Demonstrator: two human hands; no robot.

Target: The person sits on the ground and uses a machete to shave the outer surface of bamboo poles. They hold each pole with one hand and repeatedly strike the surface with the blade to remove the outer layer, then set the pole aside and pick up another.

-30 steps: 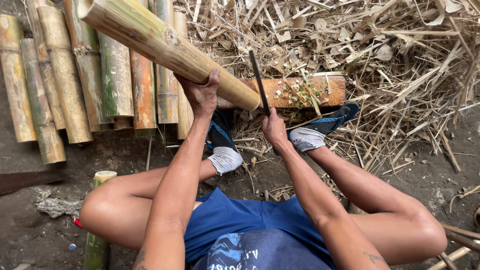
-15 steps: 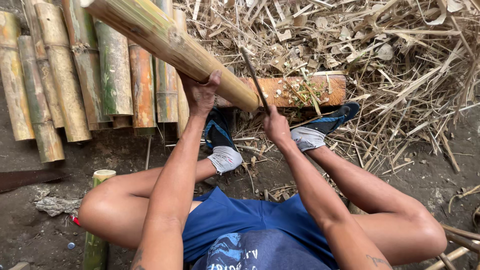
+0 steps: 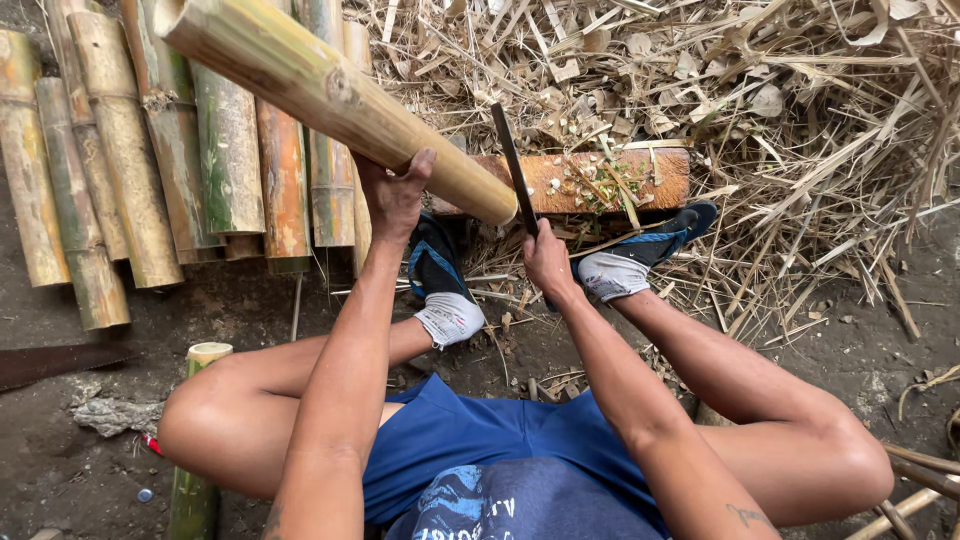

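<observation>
The left hand point(image 3: 395, 195) wraps its fingers under a smooth, round, yellow-green bamboo pole point(image 3: 340, 100), its cut end beside a rough orange wooden block point(image 3: 600, 180). The right hand point(image 3: 548, 262) fingers are clenched around a thin dark blade point(image 3: 515, 165), standing just right of the pole

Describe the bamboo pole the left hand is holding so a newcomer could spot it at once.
Start at the row of cut bamboo lengths lying on the dirt at upper left. One pole slants above them, its lower end on the wooden block and the left hand in a grip under it. It alone is raised, pale yellow and whole.
</observation>
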